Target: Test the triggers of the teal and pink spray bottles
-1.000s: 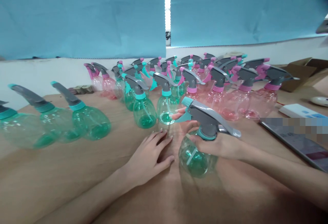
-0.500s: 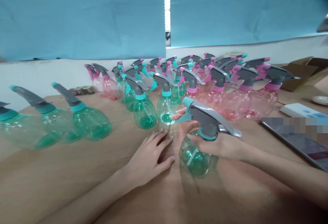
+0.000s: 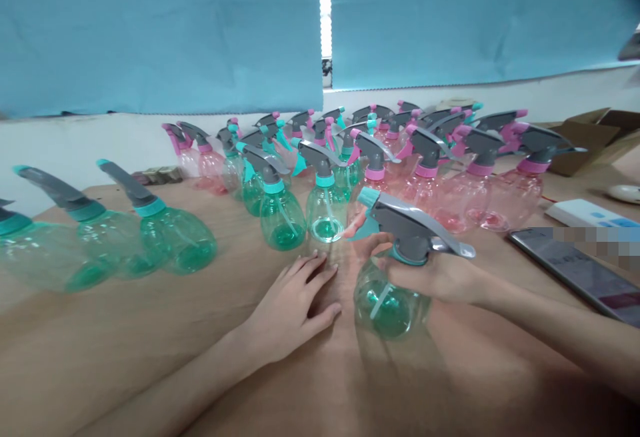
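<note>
My right hand (image 3: 430, 277) is wrapped round the neck of a clear green spray bottle (image 3: 387, 307) with a grey head and a turquoise trigger and nozzle. Some of its fingers reach forward by the trigger. My left hand (image 3: 295, 304) lies flat on the wooden table (image 3: 210, 357), fingers spread and holding nothing. Just beyond it stand two green spray bottles, a left one (image 3: 283, 220) and a right one (image 3: 326, 207). Whether the held bottle's base touches the table I cannot tell.
Several pink spray bottles (image 3: 463, 197) crowd the back right. More green ones, among them one bottle (image 3: 177, 237), stand at the left. A phone (image 3: 575, 277), a white device (image 3: 590, 214) and a cardboard box (image 3: 580, 137) are on the right. Blue curtains (image 3: 160, 30) hang behind.
The held spray bottle has shifted slightly to the right with my right hand. My left hand has stayed in place on the table.
</note>
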Tool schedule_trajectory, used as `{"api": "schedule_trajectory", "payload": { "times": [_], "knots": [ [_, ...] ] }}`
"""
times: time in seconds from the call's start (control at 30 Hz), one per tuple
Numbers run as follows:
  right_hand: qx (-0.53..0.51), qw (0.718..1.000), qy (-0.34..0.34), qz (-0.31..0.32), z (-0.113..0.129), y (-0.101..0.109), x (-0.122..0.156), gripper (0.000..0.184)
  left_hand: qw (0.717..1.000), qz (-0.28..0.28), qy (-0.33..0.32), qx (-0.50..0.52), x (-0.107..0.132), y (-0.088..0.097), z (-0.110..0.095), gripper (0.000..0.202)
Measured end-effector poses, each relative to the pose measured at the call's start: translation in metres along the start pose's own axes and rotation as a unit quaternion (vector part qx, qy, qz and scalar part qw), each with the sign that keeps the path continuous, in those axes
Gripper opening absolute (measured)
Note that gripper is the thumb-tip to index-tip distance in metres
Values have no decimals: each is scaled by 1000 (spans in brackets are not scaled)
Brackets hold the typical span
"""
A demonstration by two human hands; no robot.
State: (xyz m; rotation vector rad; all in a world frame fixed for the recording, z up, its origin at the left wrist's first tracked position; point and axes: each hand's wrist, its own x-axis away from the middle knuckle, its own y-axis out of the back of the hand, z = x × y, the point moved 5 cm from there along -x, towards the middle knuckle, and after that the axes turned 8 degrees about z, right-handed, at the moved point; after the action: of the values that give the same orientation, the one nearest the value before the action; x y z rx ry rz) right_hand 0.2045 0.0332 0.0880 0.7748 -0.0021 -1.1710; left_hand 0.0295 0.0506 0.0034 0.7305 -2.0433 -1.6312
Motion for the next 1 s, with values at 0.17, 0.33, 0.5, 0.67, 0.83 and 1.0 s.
{"api": "schedule_trajectory", "payload": {
  "times": [0.17,0.33,0.5,0.67,0.83,1.0],
  "knots": [
    [-71,997,-1,-7,3,4,-2,21,1000,2,0,-1,0,0,0,51],
    [-83,997,-3,-8,3,6,-2,18,1000,7,1,-7,1,-1,0,53],
    [-74,997,-1,-11,5,6,-2,16,1000,-2,0,3,1,-1,1,52],
    [-91,996,-9,-3,-3,4,-1,30,1000,-1,-1,6,1,0,1,52],
    [-90,996,13,-2,-13,2,2,51,1000,4,1,-3,0,0,0,52],
    [-82,996,18,-12,-14,0,3,52,1000,11,7,-7,0,0,0,53]
  ]
}}
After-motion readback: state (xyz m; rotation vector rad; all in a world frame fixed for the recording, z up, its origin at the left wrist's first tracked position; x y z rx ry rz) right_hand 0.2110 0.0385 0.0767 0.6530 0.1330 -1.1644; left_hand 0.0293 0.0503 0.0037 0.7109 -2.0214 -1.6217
